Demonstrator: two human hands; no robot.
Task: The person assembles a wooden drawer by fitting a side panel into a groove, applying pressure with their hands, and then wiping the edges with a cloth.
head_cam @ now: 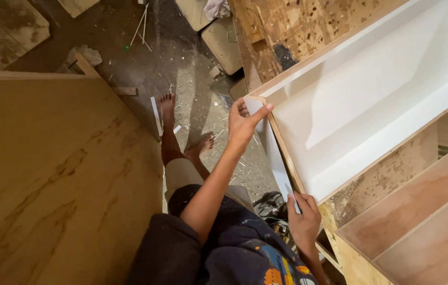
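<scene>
A long open box (371, 100) with a white inside and a plywood rim lies on its side to my right. Along its near outer edge runs a white strip (272, 148). My left hand (245, 124) pinches the strip's far end against the box corner, thumb on the rim. The near end of the same strip is gripped by my right hand (304, 216), fingers curled around it, at the box's lower corner. Below me I see my bare feet (181, 126) on the floor.
A large plywood sheet (49, 179) fills the left side. Chipboard panels (298, 26) stand behind the box. Wooden shelves or frames (419, 211) lie at the lower right. Sawdust, offcuts and thin sticks (142, 26) litter the concrete floor.
</scene>
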